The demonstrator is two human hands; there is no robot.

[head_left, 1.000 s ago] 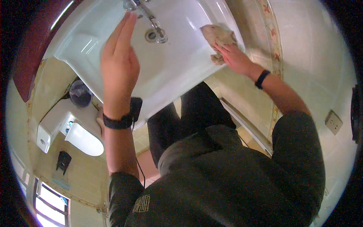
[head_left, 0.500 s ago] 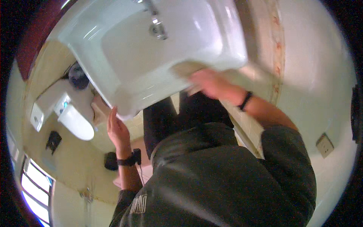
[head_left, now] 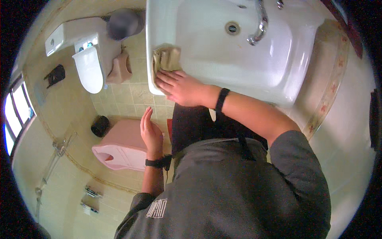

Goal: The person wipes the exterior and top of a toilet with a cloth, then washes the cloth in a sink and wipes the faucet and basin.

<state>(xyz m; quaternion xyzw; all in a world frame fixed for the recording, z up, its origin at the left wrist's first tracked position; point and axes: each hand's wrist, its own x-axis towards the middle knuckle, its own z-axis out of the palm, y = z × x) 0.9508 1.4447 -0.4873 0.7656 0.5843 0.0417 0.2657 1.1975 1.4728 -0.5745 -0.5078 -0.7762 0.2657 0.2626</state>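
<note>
My right hand (head_left: 183,87) lies over a folded beige cloth (head_left: 167,58) at the front left corner of a white sink (head_left: 238,85). Its fingers are spread on the cloth and press it against the rim; part of the cloth is hidden beneath them. My left hand (head_left: 150,133) is raised in the air below that corner, apart from the sink. Its fingers stretch upward and hold nothing. A chrome faucet (head_left: 261,24) reaches over the basin near the drain (head_left: 232,28).
Left of the sink are a white toilet (head_left: 89,69), a brownish-pink stool (head_left: 120,67) and a blurred dark round object (head_left: 123,24). A pink plastic piece (head_left: 123,145) stands behind my left hand, with a black bin (head_left: 100,126) beside it. A tiled wall rises at the right.
My right hand has carried the cloth leftward along the front rim to the left corner. The left hand has come away from the sink's corner. The whole view has turned.
</note>
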